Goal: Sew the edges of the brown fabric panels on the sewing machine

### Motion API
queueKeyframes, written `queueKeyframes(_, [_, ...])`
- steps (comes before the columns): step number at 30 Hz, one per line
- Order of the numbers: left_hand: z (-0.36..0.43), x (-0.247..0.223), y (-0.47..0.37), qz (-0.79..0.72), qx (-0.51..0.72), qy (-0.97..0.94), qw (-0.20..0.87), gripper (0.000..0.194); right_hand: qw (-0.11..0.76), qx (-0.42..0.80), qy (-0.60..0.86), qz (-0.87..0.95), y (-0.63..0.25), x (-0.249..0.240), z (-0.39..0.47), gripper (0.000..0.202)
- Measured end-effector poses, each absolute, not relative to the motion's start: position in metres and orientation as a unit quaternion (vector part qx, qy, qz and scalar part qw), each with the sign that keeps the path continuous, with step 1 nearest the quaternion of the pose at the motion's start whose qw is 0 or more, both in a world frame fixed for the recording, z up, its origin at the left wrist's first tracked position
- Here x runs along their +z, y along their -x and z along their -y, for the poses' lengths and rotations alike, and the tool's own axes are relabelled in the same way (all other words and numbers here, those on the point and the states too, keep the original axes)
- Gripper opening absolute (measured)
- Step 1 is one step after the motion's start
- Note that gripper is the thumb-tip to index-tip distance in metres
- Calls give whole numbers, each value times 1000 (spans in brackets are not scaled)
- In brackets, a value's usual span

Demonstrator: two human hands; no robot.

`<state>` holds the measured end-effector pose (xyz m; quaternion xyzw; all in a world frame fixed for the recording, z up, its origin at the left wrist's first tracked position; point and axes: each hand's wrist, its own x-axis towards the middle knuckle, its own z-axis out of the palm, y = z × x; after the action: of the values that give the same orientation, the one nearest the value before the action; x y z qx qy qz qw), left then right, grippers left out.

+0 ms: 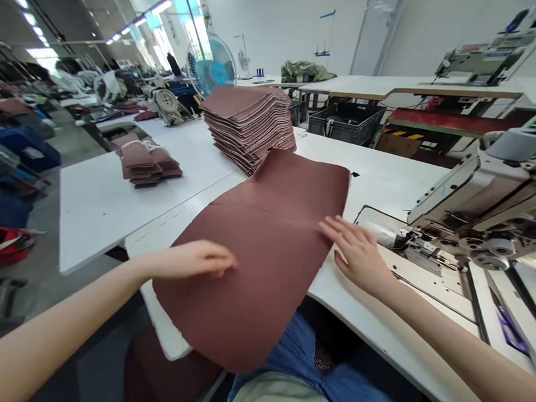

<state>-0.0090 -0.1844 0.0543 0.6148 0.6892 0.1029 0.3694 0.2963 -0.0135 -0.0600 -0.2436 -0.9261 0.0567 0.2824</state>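
Note:
A large reddish-brown fabric piece lies over the white table, its near end hanging past the front edge above the lap. My left hand is over the left part of the fabric, fingers curled together; whether it pinches any cloth is hidden. At the right edge of the piece, my right hand rests with its fingers stretched out. Behind the fabric stands a tall stack of similar brown pieces, touching or close to its far end.
A sewing machine stands close on the right. On the left table sits a tied bundle of brown pieces. Farther back are a fan, a dark crate and another machine.

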Motion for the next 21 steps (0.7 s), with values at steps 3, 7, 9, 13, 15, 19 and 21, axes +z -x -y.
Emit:
queueKeyframes(3, [119, 33, 15, -686, 88, -684, 233, 43, 186, 6, 173, 967, -288, -68, 29, 41])
queueKeyframes(7, [46, -11, 34, -748, 11, -653, 118, 53, 162, 19, 159, 974, -282, -75, 65, 44])
queueKeyframes(9, [30, -31, 50, -761, 7, -640, 105, 62, 172, 25, 170, 970, -279, -75, 83, 46])
queueKeyframes(13, [32, -48, 77, -753, 6, -652, 89, 57, 181, 15, 181, 967, -267, -80, 117, 42])
queueKeyframes(15, [43, -51, 83, -737, 10, -672, 74, 55, 180, 17, 164, 970, -266, -86, 134, 35])
queueKeyframes(19, [65, -60, 87, -703, 17, -711, 10, 54, 216, 145, 85, 962, -292, -81, 150, 29])
queueKeyframes(21, [73, -64, 88, -696, 24, -718, -8, 53, 232, 228, 118, 938, -314, -62, 142, 32])
